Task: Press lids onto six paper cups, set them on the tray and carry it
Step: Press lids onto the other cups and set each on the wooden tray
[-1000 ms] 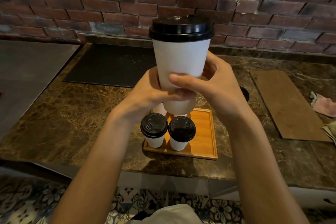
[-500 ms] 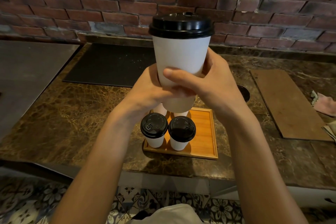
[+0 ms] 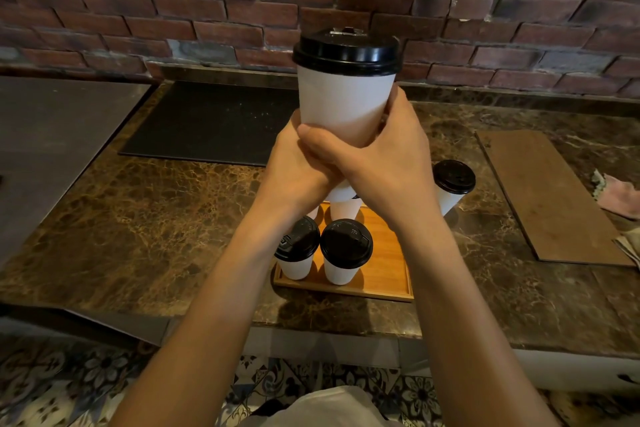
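Observation:
I hold a white paper cup [image 3: 344, 100] with a black lid [image 3: 346, 50] upright in the air above the tray. My left hand [image 3: 294, 166] and my right hand [image 3: 388, 159] both grip its lower half, the right thumb across the front. Below them a wooden tray [image 3: 384, 267] carries two lidded cups at its front, one on the left [image 3: 298, 246] and one beside it [image 3: 346, 250]; further cups behind them are mostly hidden by my hands. Another lidded cup [image 3: 452, 184] stands on the counter right of the tray.
The marble counter [image 3: 156, 218] runs to a brick wall [image 3: 207, 10]. A black mat [image 3: 207, 121] lies at the back left, a wooden board [image 3: 547, 194] at the right, a pink cloth [image 3: 620, 198] at the far right edge. Patterned floor tiles [image 3: 86, 378] show below.
The held cup and both hands have sunk slightly and moved away from me. The lidded cup on the counter to the right has come into sight behind my right hand.

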Motion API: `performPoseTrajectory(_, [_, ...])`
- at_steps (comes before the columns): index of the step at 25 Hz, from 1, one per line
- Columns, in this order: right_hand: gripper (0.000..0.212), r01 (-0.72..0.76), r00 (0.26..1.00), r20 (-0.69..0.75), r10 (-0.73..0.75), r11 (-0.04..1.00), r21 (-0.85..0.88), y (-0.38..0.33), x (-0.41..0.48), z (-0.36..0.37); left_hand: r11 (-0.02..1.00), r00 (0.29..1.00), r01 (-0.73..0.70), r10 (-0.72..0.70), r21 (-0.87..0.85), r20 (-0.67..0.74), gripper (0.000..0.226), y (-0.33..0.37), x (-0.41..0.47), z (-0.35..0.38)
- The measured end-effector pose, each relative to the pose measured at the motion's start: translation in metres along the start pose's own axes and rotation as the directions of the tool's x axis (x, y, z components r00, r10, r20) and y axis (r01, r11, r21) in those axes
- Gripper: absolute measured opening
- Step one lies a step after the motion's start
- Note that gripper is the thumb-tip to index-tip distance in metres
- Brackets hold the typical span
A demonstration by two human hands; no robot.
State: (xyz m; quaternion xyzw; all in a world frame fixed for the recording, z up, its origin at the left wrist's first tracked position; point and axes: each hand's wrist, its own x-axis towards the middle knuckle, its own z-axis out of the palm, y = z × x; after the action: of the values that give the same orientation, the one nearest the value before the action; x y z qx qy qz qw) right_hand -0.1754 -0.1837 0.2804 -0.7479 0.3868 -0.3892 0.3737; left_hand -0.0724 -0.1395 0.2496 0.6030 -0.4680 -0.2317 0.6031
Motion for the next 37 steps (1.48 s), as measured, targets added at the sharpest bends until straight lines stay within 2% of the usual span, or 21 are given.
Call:
performPoseTrajectory(2, [0.088, -0.003, 1.0, -0.021, 0.003, 1.0, -0.009, 0.0, -0.002, 0.001, 1.0, 1.0, 0.013, -0.013, 0.013, 0.009, 0.046, -0.001, -0.001, 0.0])
performPoseTrajectory(5, [0.085, 0.009, 0.999, -0.032, -0.008, 1.0, 0.009, -0.001, -0.001, -0.003, 0.999, 1.0, 0.008, -0.008, 0.036, 0.009, 0.037, 0.0, 0.001, 0.001])
performPoseTrajectory(9, [0.083, 0.028, 0.999, -0.026, -0.028, 1.0, 0.014, -0.004, 0.005, -0.012, 1.0, 0.997, 0.013, -0.012, -0.023, 0.071, 0.049, 0.004, 0.005, -0.006])
performPoseTrajectory(12, [0.08, 0.04, 0.999, -0.009, -0.04, 0.997, 0.071, -0.005, 0.008, -0.016, 1.0, 0.993, -0.013, 0.017, -0.027, 0.12, 0.048, 0.006, 0.006, -0.01])
performPoseTrajectory(16, [0.066, 0.076, 0.993, 0.075, -0.089, 0.983, 0.167, -0.005, 0.008, -0.023, 0.998, 0.981, -0.003, 0.014, -0.058, 0.194, 0.045, 0.01, 0.005, -0.017])
performPoseTrajectory(19, [0.06, 0.064, 0.978, 0.181, -0.107, 0.971, 0.229, -0.001, 0.011, -0.029, 0.995, 0.95, 0.027, 0.004, -0.094, 0.313, 0.058, 0.01, 0.005, -0.025])
performPoseTrajectory(23, [0.061, 0.035, 0.951, 0.286, -0.116, 0.961, 0.275, 0.007, 0.012, -0.032, 0.992, 0.917, 0.043, 0.007, -0.118, 0.4, 0.055, 0.008, 0.003, -0.028])
performPoseTrajectory(29, [0.067, 0.001, 0.953, 0.293, -0.073, 0.971, 0.239, 0.01, 0.012, -0.027, 0.997, 0.959, 0.029, -0.005, -0.077, 0.285, 0.053, 0.004, 0.001, -0.021])
performPoseTrajectory(33, [0.07, 0.02, 0.97, 0.231, -0.074, 0.973, 0.228, 0.004, 0.011, -0.025, 1.0, 0.974, -0.013, 0.018, -0.024, 0.225, 0.048, 0.006, 0.002, -0.018])
performPoseTrajectory(37, [0.076, 0.037, 0.987, 0.145, -0.064, 0.984, 0.176, -0.002, 0.011, -0.019, 0.999, 0.995, -0.031, 0.032, -0.006, 0.099, 0.05, 0.007, 0.003, -0.007])
